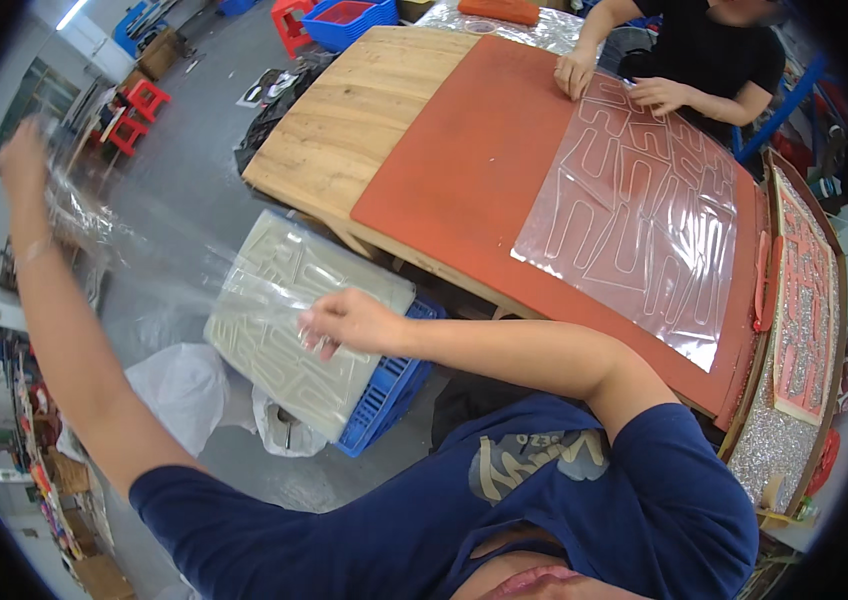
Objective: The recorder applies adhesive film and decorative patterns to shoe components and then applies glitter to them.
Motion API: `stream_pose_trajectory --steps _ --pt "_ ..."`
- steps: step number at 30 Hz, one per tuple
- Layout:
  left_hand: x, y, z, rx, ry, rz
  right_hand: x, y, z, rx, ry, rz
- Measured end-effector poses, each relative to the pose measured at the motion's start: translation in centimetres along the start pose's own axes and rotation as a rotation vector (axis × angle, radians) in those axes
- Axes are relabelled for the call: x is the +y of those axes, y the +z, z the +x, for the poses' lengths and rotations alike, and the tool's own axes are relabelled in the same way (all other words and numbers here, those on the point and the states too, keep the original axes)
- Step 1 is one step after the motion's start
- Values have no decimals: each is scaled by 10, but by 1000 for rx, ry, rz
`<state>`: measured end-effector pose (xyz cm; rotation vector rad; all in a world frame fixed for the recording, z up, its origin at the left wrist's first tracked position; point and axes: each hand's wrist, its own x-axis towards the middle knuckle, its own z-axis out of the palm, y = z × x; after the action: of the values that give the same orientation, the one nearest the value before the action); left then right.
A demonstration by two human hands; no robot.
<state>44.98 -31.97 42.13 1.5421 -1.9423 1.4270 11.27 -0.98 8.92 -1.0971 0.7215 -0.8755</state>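
A thin clear plastic film [92, 212] stretches, smeared by motion, between my two hands. My left hand [26, 160] is raised far out to the left, its fingers closed on one end of the film. Over a stack of translucent sheets [369, 285] with outlined shapes, my right hand [352, 322] has its fingers bent together on the film's other end; the exact grip is partly blurred. The stack lies on a blue crate [384, 395]. On the red-brown mat [464, 150] to the right rests a clear sheet [634, 215] with raised looped outlines.
Across the wooden table [344, 110], a co-worker's two hands [659, 95] touch the clear sheet's far edge. A glitter-covered tray [774, 450] stands at the right. White plastic bags [179, 390] sit beside the crate. Red stools [144, 100] and blue baskets [352, 22] are farther back.
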Motion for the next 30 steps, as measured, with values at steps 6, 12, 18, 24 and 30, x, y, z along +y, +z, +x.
stream_pose_trajectory --steps 6,12,18,24,30 --pt "326 24 127 182 -67 -614 -11 -116 -4 526 146 262" --pt "498 32 128 -171 -170 -1115 15 -182 -6 640 275 430" --pt "529 7 51 -235 335 -1269 29 -208 -7 633 349 675" --pt "517 -63 -115 68 87 -1611 41 -208 -6 654 332 579" --pt "519 -75 -211 -887 249 -1137 23 -199 -31 580 350 639"
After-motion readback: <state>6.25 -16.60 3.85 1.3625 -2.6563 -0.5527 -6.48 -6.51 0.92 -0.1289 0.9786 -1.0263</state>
